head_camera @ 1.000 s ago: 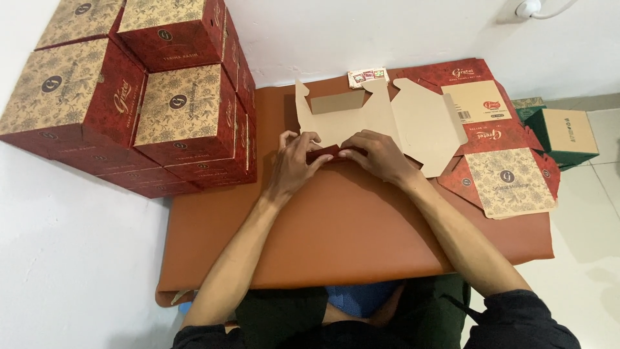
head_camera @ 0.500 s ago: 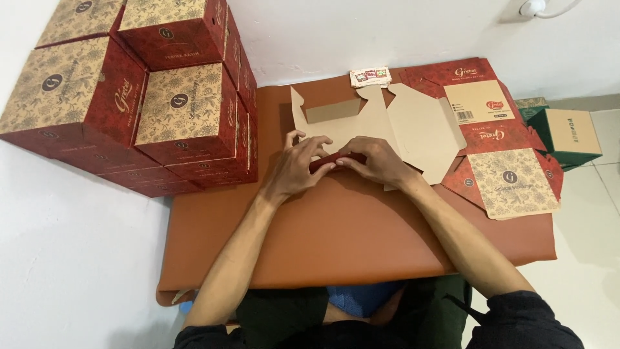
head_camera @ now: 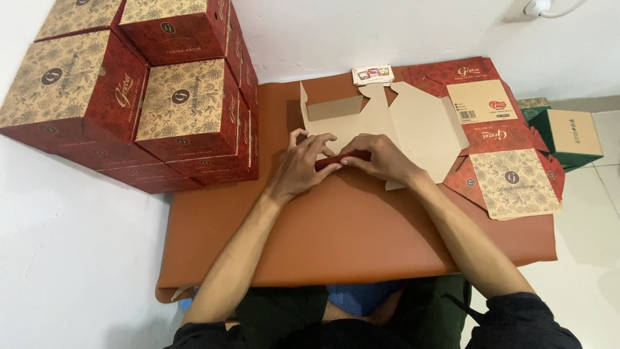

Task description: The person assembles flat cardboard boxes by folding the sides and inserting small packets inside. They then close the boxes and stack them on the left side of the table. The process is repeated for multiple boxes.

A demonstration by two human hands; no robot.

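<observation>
Overhead, a brown padded table (head_camera: 349, 239) stands against a white wall (head_camera: 387, 32), with pale floor tiles showing at 3 o'clock. On the floor at 10 o'clock of the table rises a stack of closed red-and-tan patterned boxes (head_camera: 161, 97), touching the table's left edge; their contents cannot be seen. At 2 o'clock, beyond the table's right edge, a small green-and-tan carton (head_camera: 568, 132) sits on the floor, lid shut. A small pack of printed cards (head_camera: 372, 75) lies at 12 o'clock by the wall.

Flat on the table lies an unfolded box blank (head_camera: 413, 123), plain tan inside face up, centred at 12 to 1 o'clock. More flattened red blanks (head_camera: 510, 174) lie beneath and to its right, overhanging the table edge.

Both hands meet on the blank's near edge. The left hand (head_camera: 303, 165) has fingers spread and curled, tips pressing a red folded flap (head_camera: 342, 159). The right hand (head_camera: 381, 158) has fingers together, clamped down over the same flap.
</observation>
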